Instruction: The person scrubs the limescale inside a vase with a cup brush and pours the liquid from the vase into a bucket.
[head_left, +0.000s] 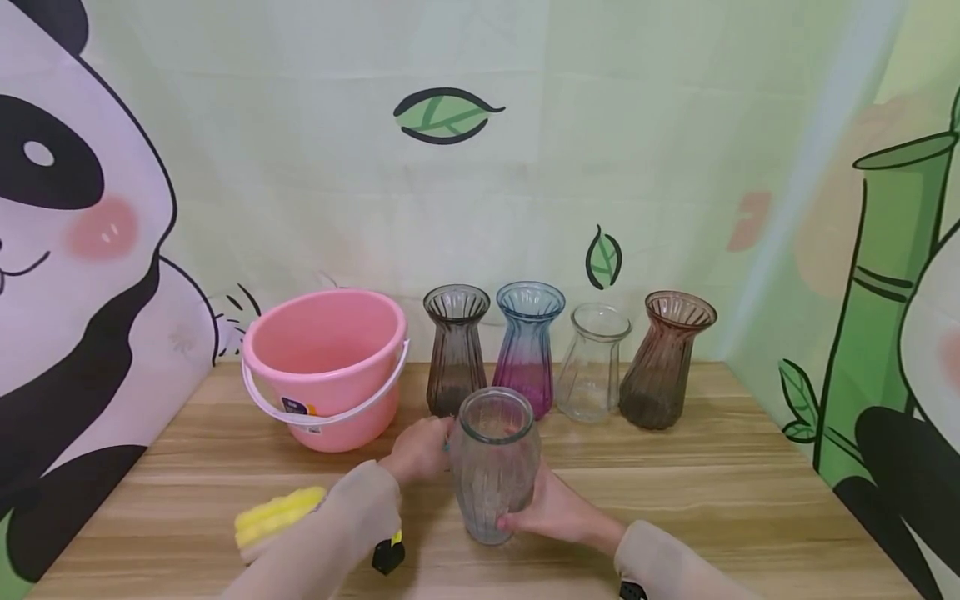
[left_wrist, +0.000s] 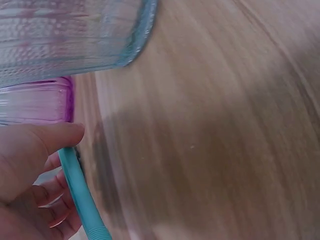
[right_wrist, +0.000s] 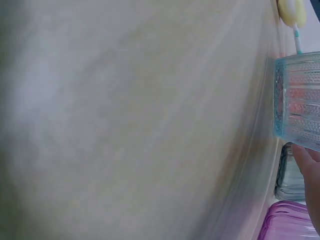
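My right hand (head_left: pixel 551 504) grips a clear greyish ribbed glass vase (head_left: pixel 487 492), its thumb across the lower front. The vase stands upright, mouth upward, at the middle of the table. Just left of it, my left hand (head_left: pixel 422 448) holds a sponge brush by the teal end of its handle (left_wrist: pixel 82 195), with thumb and fingers around it. The brush's yellow sponge head (head_left: pixel 277 515) points back to the left, and my left forearm hides the handle's middle. In the right wrist view, the vase (right_wrist: pixel 300 100) fills the right edge above my fingers.
A pink bucket (head_left: pixel 326 375) with a white handle stands at the back left. Along the back wall are a grey vase (head_left: pixel 456 358), a blue-and-purple vase (head_left: pixel 528 350), a clear vase (head_left: pixel 588 375) and a brown vase (head_left: pixel 660 367). Panda-print cloth surrounds the wooden table (head_left: pixel 735 483).
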